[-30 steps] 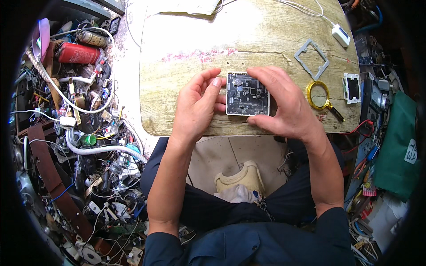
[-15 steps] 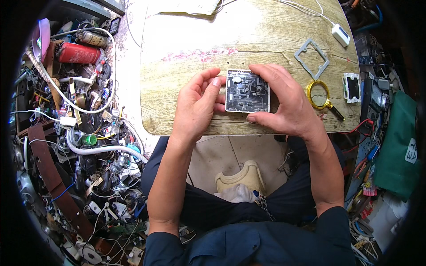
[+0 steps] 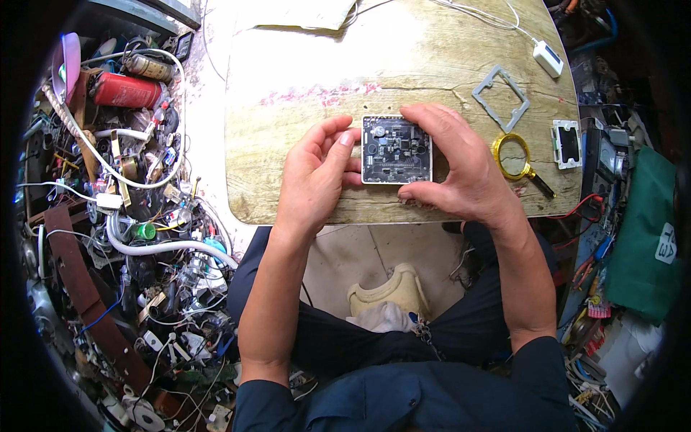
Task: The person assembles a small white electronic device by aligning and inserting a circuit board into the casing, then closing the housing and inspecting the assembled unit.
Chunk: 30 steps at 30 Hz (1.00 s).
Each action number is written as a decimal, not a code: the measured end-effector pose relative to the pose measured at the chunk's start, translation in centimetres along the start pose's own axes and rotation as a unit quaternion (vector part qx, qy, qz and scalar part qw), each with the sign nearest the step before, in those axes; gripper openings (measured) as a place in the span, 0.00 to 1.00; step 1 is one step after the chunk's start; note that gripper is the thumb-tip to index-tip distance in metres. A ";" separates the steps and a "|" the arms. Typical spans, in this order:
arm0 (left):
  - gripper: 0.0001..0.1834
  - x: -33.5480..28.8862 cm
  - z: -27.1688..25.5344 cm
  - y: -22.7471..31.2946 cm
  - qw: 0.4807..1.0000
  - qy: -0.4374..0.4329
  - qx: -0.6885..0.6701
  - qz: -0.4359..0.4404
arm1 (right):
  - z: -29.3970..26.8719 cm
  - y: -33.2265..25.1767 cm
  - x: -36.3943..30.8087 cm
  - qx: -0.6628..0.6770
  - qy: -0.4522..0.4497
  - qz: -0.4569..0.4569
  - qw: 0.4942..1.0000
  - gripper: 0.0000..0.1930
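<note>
Black circuit board (image 3: 397, 150) sits over the table (image 3: 252, 165), apparently under inspection, right hand (image 3: 461, 164) holding its edges; left hand (image 3: 314, 171) half-curled alongside, grip unclear. Turning it calls for gentle rim support.

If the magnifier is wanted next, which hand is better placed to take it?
Probably the right hand: it is nearer the yellow-rimmed magnifier; the left hand is across the circuit board from it.

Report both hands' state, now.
Left hand: loosely curled, fingers at the circuit board's left edge; whether it grips cannot be told.
Right hand: holding the board, fingers at top, thumb at bottom.
</note>
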<state>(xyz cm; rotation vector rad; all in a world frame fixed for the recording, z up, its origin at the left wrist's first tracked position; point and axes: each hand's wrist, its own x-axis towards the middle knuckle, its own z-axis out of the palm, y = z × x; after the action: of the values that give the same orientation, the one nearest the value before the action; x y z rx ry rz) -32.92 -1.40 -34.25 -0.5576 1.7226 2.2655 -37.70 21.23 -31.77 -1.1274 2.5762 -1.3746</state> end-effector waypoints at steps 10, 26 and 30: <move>0.20 -0.3 0.0 0.6 1.000 0.008 0.023 -0.001 | 0.1 0.2 -0.4 0.023 -0.004 0.036 0.999 0.46; 0.17 -1.1 -0.7 0.2 0.943 0.066 0.270 0.183 | -0.2 0.6 -0.8 -0.074 -0.028 0.009 0.997 0.49; 0.12 -1.7 0.7 1.4 0.803 0.086 0.460 0.368 | -1.4 0.6 -1.2 -0.039 -0.028 0.023 0.999 0.51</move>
<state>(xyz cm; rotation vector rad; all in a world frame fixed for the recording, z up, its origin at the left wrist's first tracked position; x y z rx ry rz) -32.07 -1.03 -32.09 0.1827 3.1761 1.3235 -37.63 23.15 -31.67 -1.0918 2.6206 -1.2237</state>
